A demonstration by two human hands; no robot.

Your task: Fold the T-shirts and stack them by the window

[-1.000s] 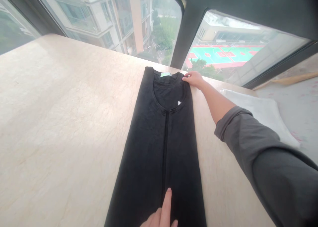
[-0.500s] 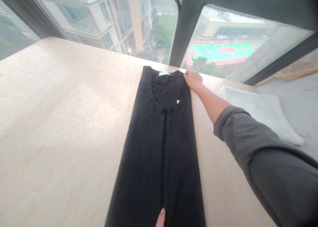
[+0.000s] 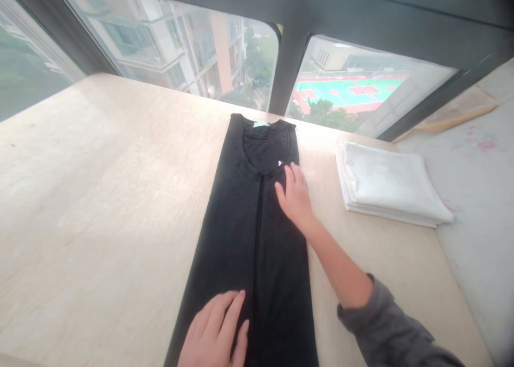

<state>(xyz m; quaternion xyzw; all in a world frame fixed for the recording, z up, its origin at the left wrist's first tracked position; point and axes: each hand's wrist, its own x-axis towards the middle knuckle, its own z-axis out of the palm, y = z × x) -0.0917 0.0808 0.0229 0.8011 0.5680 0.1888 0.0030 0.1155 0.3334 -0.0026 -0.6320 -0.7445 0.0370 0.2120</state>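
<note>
A black garment (image 3: pixel 228 222) lies lengthwise on the pale stone-like surface, its round neckline and small light label at the far end. A dark strip runs down its middle from the neckline. Over the lower left part of the cloth is my left hand (image 3: pixel 217 329), fingers extended and nothing gripped. My right hand (image 3: pixel 295 195) is over the garment's right side, just below the neckline, with thumb and fingers apart. Whether either palm presses on the cloth cannot be made out.
Folded white cloth (image 3: pixel 389 182) rests in a stack to the right, beside a pale wall (image 3: pixel 482 195) with pinkish marks. Dark window frames (image 3: pixel 281 72) border the far edge of the pale surface (image 3: pixel 100 222).
My right hand has let go of the garment's far right shoulder and come back toward me. More of my left hand shows, further up over the cloth. The view has shifted slightly.
</note>
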